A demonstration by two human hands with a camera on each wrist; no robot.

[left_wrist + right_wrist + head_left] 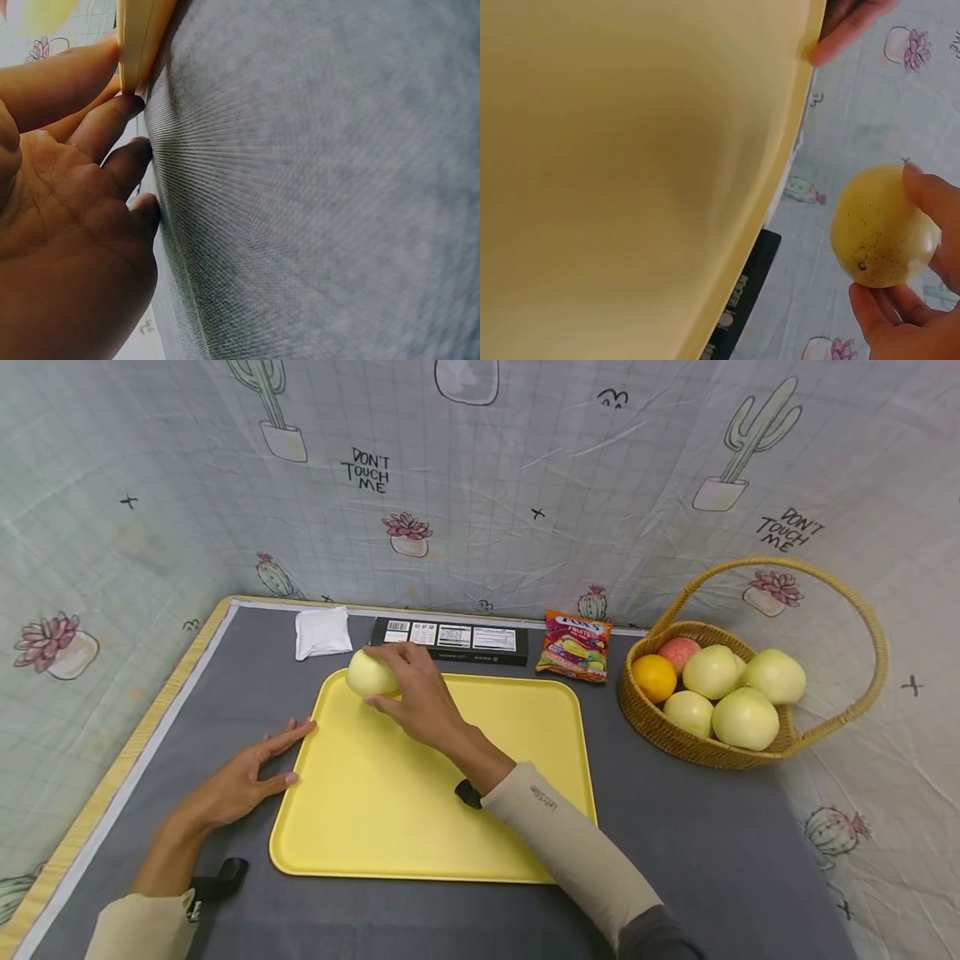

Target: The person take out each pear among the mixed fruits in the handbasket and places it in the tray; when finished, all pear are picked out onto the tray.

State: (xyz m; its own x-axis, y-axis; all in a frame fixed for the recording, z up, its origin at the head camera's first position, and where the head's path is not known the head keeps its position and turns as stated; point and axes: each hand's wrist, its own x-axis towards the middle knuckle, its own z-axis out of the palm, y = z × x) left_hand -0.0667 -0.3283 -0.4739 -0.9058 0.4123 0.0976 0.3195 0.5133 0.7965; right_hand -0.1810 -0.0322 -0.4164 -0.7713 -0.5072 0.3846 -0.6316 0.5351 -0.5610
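Observation:
A yellow tray (360, 827) lies on the grey tabletop. Over its back left corner my right hand (420, 689) holds a round, pale yellow pear (367, 674) between thumb and fingers. The right wrist view shows the pear (881, 232) with brown specks round its blossom end, held beyond the tray's rim (776, 176). My left hand (232, 781) is at the tray's left side, its thumb and forefinger extended and touching the rim. Up close in the left wrist view, the fingers of that hand (67, 187) rest by the tray's edge (139, 45), against the grey cloth.
At the right stands a wicker basket (652, 727) with a tall handle, holding several pale fruits, an orange (654, 677) and a red fruit (679, 652). Behind the tray lie a white packet (322, 632), a black box (480, 647) and a sweets bag (575, 646). Patterned cloth (510, 552) hangs behind.

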